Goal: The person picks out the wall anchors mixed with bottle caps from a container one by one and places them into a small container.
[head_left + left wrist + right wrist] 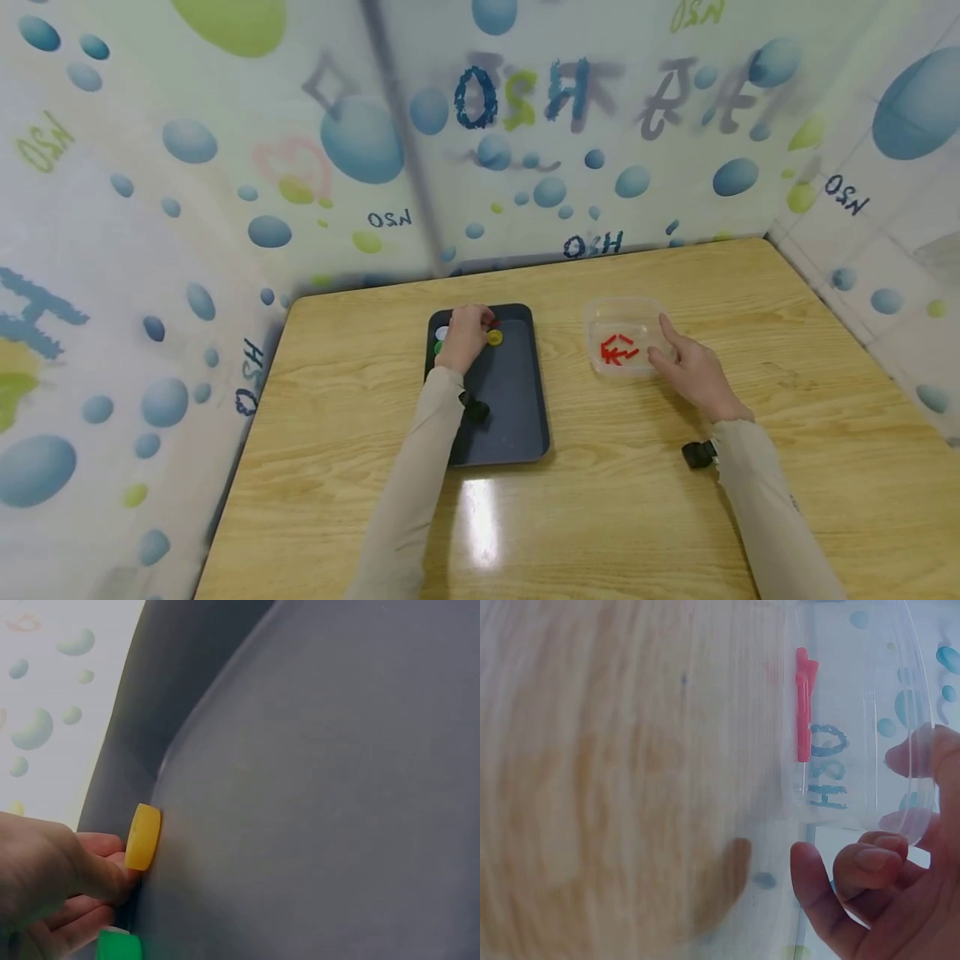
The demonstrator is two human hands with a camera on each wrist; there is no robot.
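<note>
My left hand (465,333) is at the far end of the dark grey tray (513,400), fingers curled down. A small red disc (492,323), partly covered, is pinched at its fingertips. A yellow round cap (143,837) lies in the tray right beside the thumb. Green (118,946) and white (441,332) caps are to the left of the hand, partly hidden by it. My right hand (697,375) grips the right side of a clear plastic container (626,308) between thumb and fingers. Several short red sticks (611,354) lie loose on the container's floor.
Both tray and container stand on a wood-grain table (600,500), the container to the tray's right. A patterned curtain-like wall (480,192) rises along the table's back and left edges. A small black camera (699,454) is strapped at the right wrist.
</note>
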